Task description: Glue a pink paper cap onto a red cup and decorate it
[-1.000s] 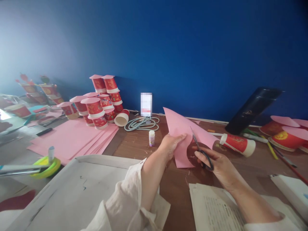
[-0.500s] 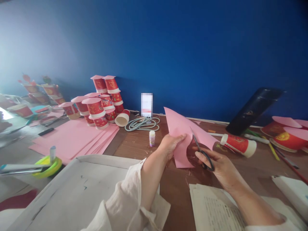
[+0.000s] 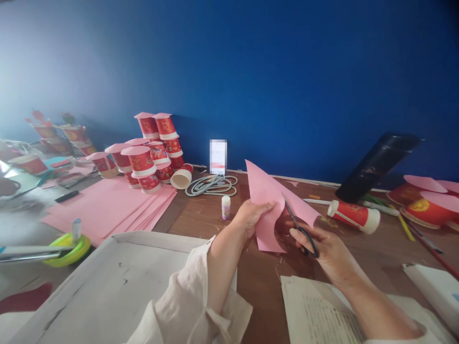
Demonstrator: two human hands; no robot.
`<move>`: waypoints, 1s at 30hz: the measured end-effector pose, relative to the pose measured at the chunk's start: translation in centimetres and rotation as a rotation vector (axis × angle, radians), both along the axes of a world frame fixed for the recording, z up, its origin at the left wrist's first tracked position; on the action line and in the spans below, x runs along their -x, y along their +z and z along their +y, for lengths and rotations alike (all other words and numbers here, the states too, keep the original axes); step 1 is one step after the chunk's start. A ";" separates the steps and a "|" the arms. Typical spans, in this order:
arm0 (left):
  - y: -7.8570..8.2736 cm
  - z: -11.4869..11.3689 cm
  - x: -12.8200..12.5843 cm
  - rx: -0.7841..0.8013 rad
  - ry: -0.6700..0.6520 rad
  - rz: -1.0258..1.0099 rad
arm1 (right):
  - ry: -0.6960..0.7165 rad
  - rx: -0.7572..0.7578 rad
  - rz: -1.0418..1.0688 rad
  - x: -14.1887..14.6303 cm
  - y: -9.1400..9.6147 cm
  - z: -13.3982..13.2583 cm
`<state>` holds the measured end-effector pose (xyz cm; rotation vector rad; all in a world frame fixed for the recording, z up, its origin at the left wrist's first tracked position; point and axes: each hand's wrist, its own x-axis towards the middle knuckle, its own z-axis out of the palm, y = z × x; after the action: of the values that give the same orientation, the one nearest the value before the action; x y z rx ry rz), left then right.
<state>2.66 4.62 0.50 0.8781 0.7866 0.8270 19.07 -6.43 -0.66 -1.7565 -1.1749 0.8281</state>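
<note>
My left hand (image 3: 253,217) pinches a sheet of pink paper (image 3: 267,234), thumb on the near face, and holds it up above the brown table (image 3: 201,220). A curved cut runs up the sheet from its lower edge. Black-handled scissors (image 3: 304,236) sit in my right hand (image 3: 322,246), fingers wrapped round the handles. Their blades lie at the top end of the cut, against the paper. Whether the blades are parted is hard to make out. Left of the paper, a small glue stick (image 3: 225,208) stands upright.
Red paper cups topped with pink discs (image 3: 139,161) are stacked at the left, beside pink sheets (image 3: 89,203). A phone (image 3: 218,157) leans on the blue wall behind a coiled cable (image 3: 211,186). A red cup (image 3: 353,216) lies near a black flask (image 3: 376,165). A white tray (image 3: 143,234) is front left.
The paper's right side has swung slightly inward, and the scissors have shifted a little with it. Both hands keep their grips.
</note>
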 end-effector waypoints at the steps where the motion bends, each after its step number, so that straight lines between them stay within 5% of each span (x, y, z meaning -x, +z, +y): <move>1: -0.1 0.1 0.1 0.000 -0.010 -0.011 | -0.005 0.003 -0.007 -0.1 0.0 0.0; 30: 0.4 0.8 1.0 0.016 -0.192 0.043 | -0.010 -0.044 -0.147 -0.4 0.7 -0.1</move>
<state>1.62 5.46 0.90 0.9438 0.7322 0.6335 19.51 -6.49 0.09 -1.8107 -1.2691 0.6708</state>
